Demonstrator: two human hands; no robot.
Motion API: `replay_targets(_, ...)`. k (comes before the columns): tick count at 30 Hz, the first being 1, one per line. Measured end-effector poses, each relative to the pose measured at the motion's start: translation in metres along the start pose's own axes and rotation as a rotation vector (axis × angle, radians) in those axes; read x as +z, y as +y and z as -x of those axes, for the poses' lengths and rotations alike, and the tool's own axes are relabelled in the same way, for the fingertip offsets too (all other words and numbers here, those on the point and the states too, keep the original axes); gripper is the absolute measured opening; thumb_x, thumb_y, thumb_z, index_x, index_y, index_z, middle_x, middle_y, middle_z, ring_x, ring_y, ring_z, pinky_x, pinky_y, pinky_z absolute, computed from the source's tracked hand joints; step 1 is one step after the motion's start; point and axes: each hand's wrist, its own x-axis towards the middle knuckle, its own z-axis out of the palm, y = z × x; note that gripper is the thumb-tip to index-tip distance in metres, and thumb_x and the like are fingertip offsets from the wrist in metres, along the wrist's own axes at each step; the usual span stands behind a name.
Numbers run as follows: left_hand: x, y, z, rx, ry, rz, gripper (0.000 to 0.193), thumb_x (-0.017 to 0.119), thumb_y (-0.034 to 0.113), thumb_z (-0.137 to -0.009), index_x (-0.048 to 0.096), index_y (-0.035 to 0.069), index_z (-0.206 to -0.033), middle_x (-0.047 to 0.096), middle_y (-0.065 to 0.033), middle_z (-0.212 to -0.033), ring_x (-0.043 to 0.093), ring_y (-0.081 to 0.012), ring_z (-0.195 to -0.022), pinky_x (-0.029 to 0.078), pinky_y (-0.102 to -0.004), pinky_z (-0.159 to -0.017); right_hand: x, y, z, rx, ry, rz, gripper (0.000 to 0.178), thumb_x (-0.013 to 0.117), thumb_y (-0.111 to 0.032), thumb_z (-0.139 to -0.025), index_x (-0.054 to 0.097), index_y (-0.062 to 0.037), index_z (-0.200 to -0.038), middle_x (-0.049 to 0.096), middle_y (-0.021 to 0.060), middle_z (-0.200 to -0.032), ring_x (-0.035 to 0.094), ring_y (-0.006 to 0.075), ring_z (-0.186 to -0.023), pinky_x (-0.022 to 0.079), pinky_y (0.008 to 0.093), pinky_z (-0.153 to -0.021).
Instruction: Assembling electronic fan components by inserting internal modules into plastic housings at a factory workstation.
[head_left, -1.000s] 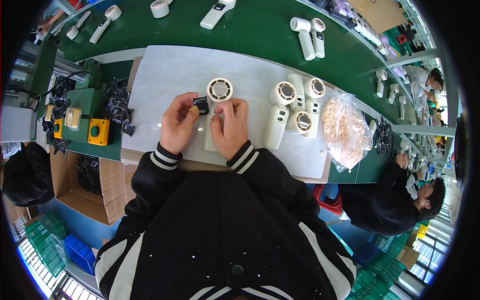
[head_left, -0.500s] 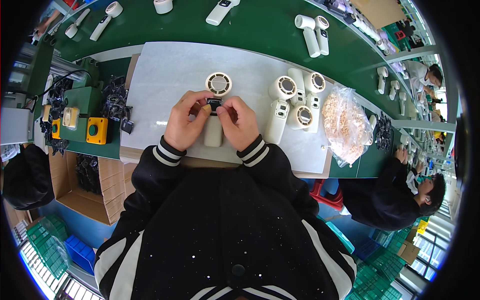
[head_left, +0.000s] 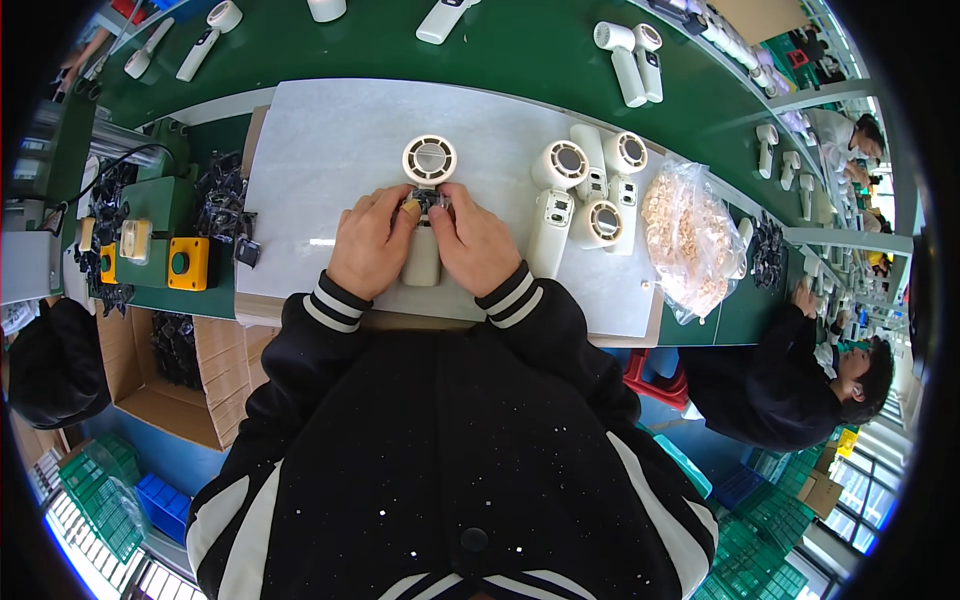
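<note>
A cream handheld fan [head_left: 423,262] lies on the white board in front of me, its round head [head_left: 430,160] pointing away. My left hand [head_left: 372,243] and my right hand [head_left: 482,245] grip it from either side just below the head. Between my thumbs, a small dark part [head_left: 430,197] sits at the top of the handle; my fingers partly hide it. Something yellowish covers my left thumb tip. To the right lie several similar fans [head_left: 552,225] with round grilled heads.
A clear plastic bag [head_left: 690,240] of small beige pieces rests at the board's right edge. Left stands a green machine with a yellow button box [head_left: 188,263], beside black parts [head_left: 222,200]. An open carton [head_left: 225,380] is at lower left. A co-worker [head_left: 790,380] sits at right.
The black part, earlier tilted up between my fingertips, now sits lower against the fan. My hands have closed in on both sides of the neck.
</note>
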Motion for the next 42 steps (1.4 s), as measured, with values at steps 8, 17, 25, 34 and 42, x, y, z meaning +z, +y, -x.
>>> replay_targets(8,0.0,0.023,0.003,0.034,0.002,0.476,0.038,0.051,-0.002,-0.092,0.048,-0.001,-0.13,0.054,-0.0157,-0.104,0.056,-0.025,-0.087,0.047,-0.0329,-0.082,0.003,0.007,0.001,-0.091,0.074,-0.586,0.029,0.051,-0.009,-0.095,0.043,-0.0018,-0.122,0.059,0.0195,-0.103,0.062,0.0315,-0.088,0.049,0.04,-0.076)
replay_targets(17,-0.01,0.047,-0.012,0.262,0.064,0.404,0.034,0.056,0.002,-0.092,0.051,-0.001,-0.126,0.056,-0.0148,-0.107,0.059,-0.0243,-0.09,0.049,-0.0324,-0.08,-0.015,-0.004,-0.001,-0.052,0.058,-0.816,0.03,0.054,-0.016,-0.098,0.044,-0.0042,-0.124,0.057,0.0082,-0.111,0.059,0.0172,-0.096,0.047,0.0302,-0.085)
replay_targets(25,-0.004,0.063,-0.028,0.288,0.253,0.386,0.018,0.058,0.009,-0.094,0.056,0.0,-0.109,0.056,-0.0109,-0.102,0.058,-0.022,-0.087,0.047,-0.0308,-0.077,-0.011,-0.029,-0.015,-0.14,0.267,-1.021,0.016,0.054,-0.01,-0.098,0.049,-0.0027,-0.112,0.058,0.0021,-0.1,0.055,0.0082,-0.091,0.046,0.0248,-0.08)
replay_targets(34,0.024,-0.009,-0.169,-0.076,0.379,0.648,0.027,0.05,0.022,-0.099,0.054,-0.003,-0.108,0.058,-0.0047,-0.087,0.052,-0.0116,-0.078,0.045,-0.0287,-0.071,-0.063,-0.007,-0.033,-0.112,0.281,-0.564,0.058,0.057,-0.017,-0.096,0.029,-0.0027,-0.145,0.038,0.0147,-0.141,0.036,0.0258,-0.132,0.035,0.04,-0.106)
replay_targets(42,0.048,-0.074,-0.335,0.02,0.406,-0.138,0.041,0.053,0.023,-0.092,0.045,0.007,-0.129,0.064,-0.0214,-0.099,0.061,-0.0413,-0.091,0.047,-0.0483,-0.084,-0.175,0.069,0.024,0.021,0.902,-0.307,0.041,0.053,-0.003,-0.092,0.047,-0.0008,-0.133,0.053,0.0107,-0.129,0.052,0.0214,-0.114,0.043,0.0337,-0.097)
